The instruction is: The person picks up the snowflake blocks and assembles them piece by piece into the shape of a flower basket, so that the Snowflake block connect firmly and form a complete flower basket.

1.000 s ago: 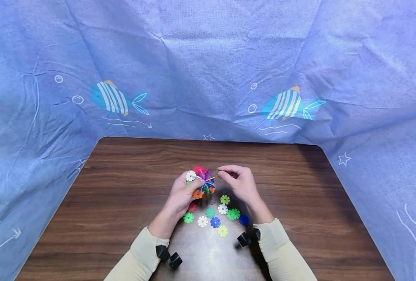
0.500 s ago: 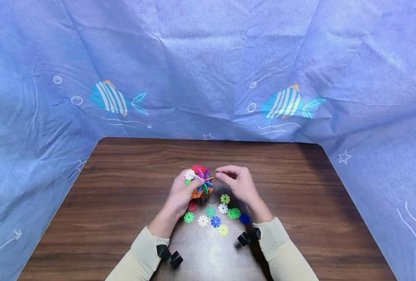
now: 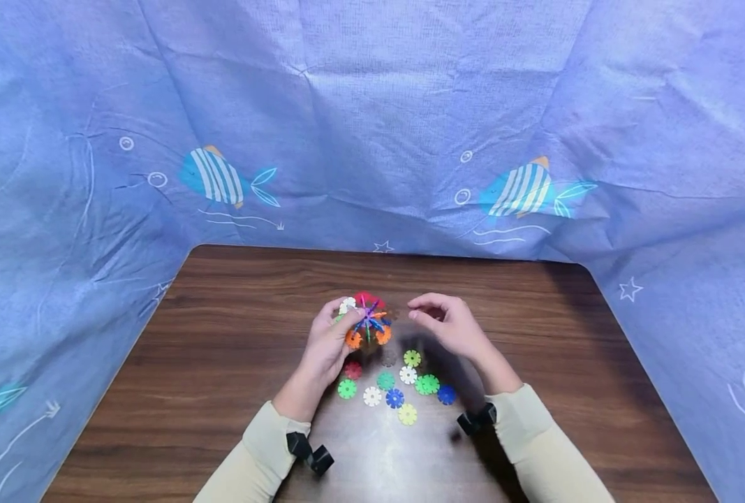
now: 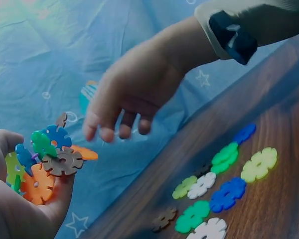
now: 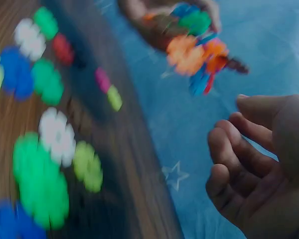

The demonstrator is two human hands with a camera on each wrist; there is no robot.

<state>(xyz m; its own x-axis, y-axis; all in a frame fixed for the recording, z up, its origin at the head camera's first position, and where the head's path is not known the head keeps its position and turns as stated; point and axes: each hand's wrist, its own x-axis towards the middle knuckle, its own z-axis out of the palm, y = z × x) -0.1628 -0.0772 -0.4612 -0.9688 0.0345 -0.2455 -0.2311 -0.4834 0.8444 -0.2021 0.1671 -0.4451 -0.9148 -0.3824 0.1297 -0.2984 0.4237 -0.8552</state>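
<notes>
My left hand [image 3: 325, 344] grips a ball-like cluster of slotted plastic snowflake discs [image 3: 369, 323], thumb across its near side. Red, orange, blue, purple, green and white discs stick out of it at many angles. In the left wrist view, an orange disc [image 4: 38, 185] and a brown disc [image 4: 64, 161] face the camera beside the palm. To the right of the cluster and apart from it hovers my right hand [image 3: 452, 327], its fingers loosely bent with nothing between them. The right wrist view shows the same bare fingertips [image 5: 220, 137] below the blurred cluster.
Several loose discs lie on the wooden table below the hands, among them a yellow disc [image 3: 407, 414], a dark blue disc [image 3: 446, 395], overlapping green discs [image 3: 426, 384] and a red disc [image 3: 352, 369]. A blue fish-print curtain [image 3: 372, 126] surrounds the table's far and side edges.
My right hand has drawn back to the right, away from the cluster, and its fingertips have parted. The left hand keeps its grip, with the cluster slightly turned. The head view has shifted a little.
</notes>
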